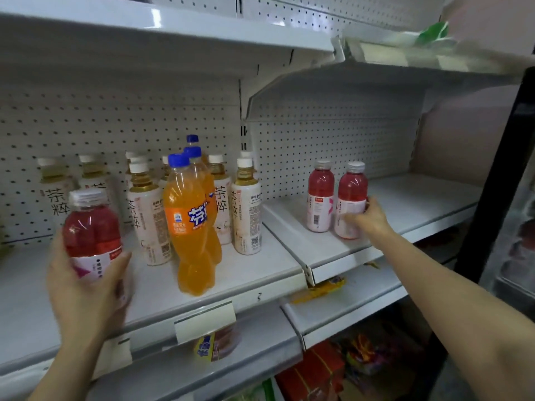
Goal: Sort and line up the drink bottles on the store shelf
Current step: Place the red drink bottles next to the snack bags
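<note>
The left hand (pixel 86 285) grips a red bottle (pixel 92 235) upright, cap up, near the left shelf's (pixel 162 287) front edge. The right hand (pixel 369 217), arm stretched forward, seems to wrap a second red bottle (pixel 351 198), standing upright near the right shelf's (pixel 419 198) front edge.

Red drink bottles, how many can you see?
3. One clear plastic red drink bottle is held in the left hand by the left shelf. Two stand side by side on the right shelf: one free, one gripped by the right hand.
</note>
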{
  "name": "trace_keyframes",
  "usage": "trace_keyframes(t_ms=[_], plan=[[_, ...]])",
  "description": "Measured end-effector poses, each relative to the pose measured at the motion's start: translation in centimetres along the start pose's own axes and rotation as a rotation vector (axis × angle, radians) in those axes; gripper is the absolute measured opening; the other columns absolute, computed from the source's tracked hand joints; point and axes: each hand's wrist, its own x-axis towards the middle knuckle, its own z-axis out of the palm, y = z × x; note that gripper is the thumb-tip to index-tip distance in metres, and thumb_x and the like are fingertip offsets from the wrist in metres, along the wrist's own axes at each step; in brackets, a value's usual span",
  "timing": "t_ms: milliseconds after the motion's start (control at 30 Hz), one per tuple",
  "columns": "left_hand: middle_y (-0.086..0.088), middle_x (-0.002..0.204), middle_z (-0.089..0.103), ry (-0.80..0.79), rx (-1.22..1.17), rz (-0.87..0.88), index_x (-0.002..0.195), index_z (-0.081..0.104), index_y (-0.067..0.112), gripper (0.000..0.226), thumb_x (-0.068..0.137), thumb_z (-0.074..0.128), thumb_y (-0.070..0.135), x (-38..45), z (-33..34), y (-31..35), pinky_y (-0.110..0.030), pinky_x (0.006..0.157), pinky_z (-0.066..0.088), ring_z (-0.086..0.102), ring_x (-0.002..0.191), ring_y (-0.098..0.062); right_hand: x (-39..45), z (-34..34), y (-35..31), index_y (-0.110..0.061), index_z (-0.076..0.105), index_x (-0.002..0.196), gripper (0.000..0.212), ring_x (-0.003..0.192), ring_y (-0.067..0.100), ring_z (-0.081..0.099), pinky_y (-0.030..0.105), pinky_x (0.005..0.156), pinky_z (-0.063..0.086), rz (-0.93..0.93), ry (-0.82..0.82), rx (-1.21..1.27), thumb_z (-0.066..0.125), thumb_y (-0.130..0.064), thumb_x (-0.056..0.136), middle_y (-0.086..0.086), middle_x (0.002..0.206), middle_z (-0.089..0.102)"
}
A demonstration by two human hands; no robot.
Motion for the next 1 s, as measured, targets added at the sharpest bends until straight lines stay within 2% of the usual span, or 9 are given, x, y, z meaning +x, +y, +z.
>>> trace_keyframes(t_ms=[67,133,300,400,533,667,767,900,1000], plan=[[-0.001,0.126,0.056,0.032,0.012,0.009,0.145,0.032,0.045,0.094,0.066,0.084,0.048,-0.3,-0.4,0.1,-0.061,0.084,0.052,0.061,0.107,-0.032,0.4,0.4,0.4,-0.016,0.045,0.132,0.077,0.115,0.027,0.058,0.049,0.099,0.046,-0.015,0.004,0.016,0.085,-0.012,0.067,0.005,0.125,0.061],[-0.003,0.128,0.055,0.072,0.029,0.027,0.145,0.033,0.043,0.093,0.068,0.085,0.038,-0.6,-1.0,0.2,-0.062,0.087,0.051,0.059,0.110,-0.033,0.2,0.8,0.7,-0.015,0.048,0.127,0.072,0.109,0.023,0.059,0.046,0.097,0.047,-0.059,0.024,0.072,0.086,-0.013,0.067,0.003,0.119,0.063],[-0.003,0.130,0.057,0.140,0.041,0.069,0.145,0.036,0.039,0.093,0.068,0.087,0.037,-1.3,-2.7,1.2,-0.061,0.092,0.049,0.058,0.115,-0.034,-3.3,1.1,0.3,-0.017,0.047,0.122,0.064,0.098,0.016,0.058,0.037,0.089,0.048,-0.182,0.069,0.187,0.084,-0.020,0.070,-0.004,0.109,0.059],[-0.005,0.132,0.055,0.151,0.070,0.097,0.144,0.034,0.036,0.090,0.072,0.086,0.025,-1.7,-3.6,2.4,-0.060,0.096,0.047,0.055,0.117,-0.033,-6.3,1.2,-0.5,-0.021,0.047,0.116,0.067,0.096,0.014,0.060,0.035,0.084,0.051,-0.293,0.068,0.164,0.088,-0.030,0.063,-0.001,0.110,0.060],[-0.007,0.130,0.055,0.131,0.046,0.131,0.145,0.036,0.028,0.088,0.073,0.085,0.021,-2.5,-5.6,3.7,-0.055,0.098,0.046,0.054,0.114,-0.031,-12.0,2.6,-2.3,-0.021,0.047,0.115,0.073,0.095,0.014,0.061,0.032,0.079,0.055,-0.378,0.035,0.143,0.087,-0.042,0.058,0.001,0.111,0.058],[-0.005,0.130,0.055,0.076,0.039,0.148,0.144,0.038,0.032,0.084,0.074,0.084,0.023,-2.9,-9.7,4.0,-0.053,0.099,0.046,0.054,0.115,-0.029,-19.4,5.5,-3.8,-0.022,0.046,0.113,0.072,0.096,0.015,0.061,0.032,0.078,0.054,-0.456,-0.020,0.150,0.086,-0.046,0.058,0.000,0.108,0.058],[-0.004,0.130,0.057,0.063,0.035,0.141,0.142,0.040,0.033,0.083,0.073,0.084,0.025,-3.2,-14.5,3.7,-0.053,0.099,0.047,0.056,0.114,-0.028,-25.4,8.6,-5.3,-0.019,0.043,0.111,0.072,0.094,0.015,0.062,0.028,0.073,0.053,-0.457,-0.101,0.173,0.086,-0.045,0.059,0.003,0.108,0.059],[-0.002,0.129,0.056,0.062,0.064,0.110,0.144,0.036,0.037,0.086,0.072,0.083,0.035,-3.8,-20.6,2.9,-0.052,0.098,0.048,0.056,0.114,-0.026,-32.7,13.5,-7.3,-0.022,0.043,0.109,0.073,0.093,0.014,0.063,0.031,0.075,0.055,-0.454,-0.179,0.227,0.087,-0.047,0.057,0.001,0.108,0.059],[0.001,0.131,0.055,0.088,0.081,0.094,0.146,0.036,0.035,0.086,0.074,0.083,0.033,-3.6,-24.3,2.5,-0.046,0.099,0.049,0.056,0.115,-0.022,-37.2,17.6,-9.1,-0.024,0.043,0.110,0.072,0.093,0.011,0.062,0.032,0.076,0.056,-0.455,-0.245,0.262,0.088,-0.045,0.058,-0.002,0.107,0.058]])
